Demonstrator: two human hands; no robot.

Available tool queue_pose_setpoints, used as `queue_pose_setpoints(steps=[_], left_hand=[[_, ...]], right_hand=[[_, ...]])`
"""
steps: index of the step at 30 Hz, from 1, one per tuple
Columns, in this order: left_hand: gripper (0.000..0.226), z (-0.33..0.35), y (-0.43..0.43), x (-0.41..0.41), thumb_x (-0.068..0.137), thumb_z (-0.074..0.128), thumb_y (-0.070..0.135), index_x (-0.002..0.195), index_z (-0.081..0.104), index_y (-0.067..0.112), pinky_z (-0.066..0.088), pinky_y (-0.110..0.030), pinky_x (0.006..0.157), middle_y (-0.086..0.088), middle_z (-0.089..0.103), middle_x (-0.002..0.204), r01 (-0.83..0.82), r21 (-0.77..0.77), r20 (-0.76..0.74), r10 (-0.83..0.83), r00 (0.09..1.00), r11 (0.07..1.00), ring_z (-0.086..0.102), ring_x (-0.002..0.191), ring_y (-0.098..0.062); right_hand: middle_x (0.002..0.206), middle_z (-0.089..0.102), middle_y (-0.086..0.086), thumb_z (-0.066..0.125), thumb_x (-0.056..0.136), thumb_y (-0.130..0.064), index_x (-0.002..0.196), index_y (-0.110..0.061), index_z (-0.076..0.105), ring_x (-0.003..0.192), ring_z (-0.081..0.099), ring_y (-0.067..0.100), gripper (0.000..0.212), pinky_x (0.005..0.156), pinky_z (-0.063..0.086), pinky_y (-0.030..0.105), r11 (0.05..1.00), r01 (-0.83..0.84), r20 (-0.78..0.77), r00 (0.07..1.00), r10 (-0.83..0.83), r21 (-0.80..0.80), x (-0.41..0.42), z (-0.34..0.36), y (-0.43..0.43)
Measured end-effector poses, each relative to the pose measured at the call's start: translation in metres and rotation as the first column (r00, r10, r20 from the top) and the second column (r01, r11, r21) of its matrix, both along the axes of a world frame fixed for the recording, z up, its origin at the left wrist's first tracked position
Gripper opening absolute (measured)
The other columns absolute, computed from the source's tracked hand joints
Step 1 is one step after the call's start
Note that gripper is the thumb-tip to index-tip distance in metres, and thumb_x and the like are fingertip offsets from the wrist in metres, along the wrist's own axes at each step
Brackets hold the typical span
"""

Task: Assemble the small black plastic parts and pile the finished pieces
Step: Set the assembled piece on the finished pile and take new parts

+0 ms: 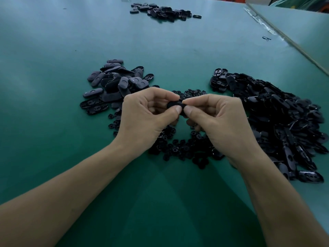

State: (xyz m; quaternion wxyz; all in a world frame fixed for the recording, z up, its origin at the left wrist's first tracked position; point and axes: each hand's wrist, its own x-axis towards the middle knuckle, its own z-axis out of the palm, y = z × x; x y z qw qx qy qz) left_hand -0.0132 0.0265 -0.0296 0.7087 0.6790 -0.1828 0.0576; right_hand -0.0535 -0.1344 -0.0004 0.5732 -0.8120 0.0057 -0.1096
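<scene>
My left hand (pixel 146 118) and my right hand (pixel 217 120) meet above the middle of the green table (pixel 53 86). Together they pinch one small black oval part (pixel 175 104) between thumbs and forefingers. A pile of oval black pieces (pixel 114 84) with smooth tops lies to the left, just beyond my left hand. A large heap of open black shells (pixel 277 118) spreads on the right. Several tiny black round inserts (pixel 183 147) lie scattered under and between my hands, partly hidden by them.
Another pile of black parts (pixel 163 11) lies far back near the table's centre. A seam or strip (pixel 284 38) runs diagonally at the far right, with one stray black piece (pixel 266 38) beside it.
</scene>
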Motion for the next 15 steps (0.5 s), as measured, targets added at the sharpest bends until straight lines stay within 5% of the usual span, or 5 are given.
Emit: queue_pose_setpoints(steps=[4,8,15], left_hand=[[0.021,-0.002,-0.001,0.003,0.088,0.07,-0.001,0.093,0.072,0.019,0.059,-0.026,0.068,0.001,0.072,0.077,-0.072,-0.111,-0.048,0.067,0.997,0.991,0.069,0.07,-0.012],[0.03,-0.003,0.0,0.012,0.093,0.064,-0.004,0.114,0.064,0.016,0.058,-0.026,0.079,0.007,0.069,0.09,-0.222,-0.23,-0.193,0.179,0.965,0.948,0.066,0.08,-0.004],[0.094,-0.004,0.005,0.019,0.085,0.073,0.001,0.16,0.018,0.015,0.05,-0.019,0.098,0.003,0.039,0.151,-0.33,-0.205,-0.313,0.258,0.914,0.921,0.054,0.123,0.001]], right_hand=[[0.096,0.075,-0.009,0.065,0.096,-0.024,0.112,-0.026,0.073,0.086,0.069,0.006,0.018,0.083,0.054,0.024,0.958,0.134,-0.005,0.99,-0.139,-0.252,0.012,0.004,-0.007],[0.144,0.049,0.006,0.053,0.1,-0.013,0.141,-0.018,0.055,0.126,0.051,0.025,0.041,0.111,0.036,0.033,0.736,0.139,-0.06,0.97,-0.238,-0.663,0.039,0.008,-0.028],[0.156,0.033,0.01,0.042,0.104,-0.018,0.153,-0.027,0.037,0.136,0.03,0.04,0.05,0.109,0.032,0.047,0.478,-0.045,-0.223,0.92,-0.322,-0.877,0.081,0.008,-0.044]])
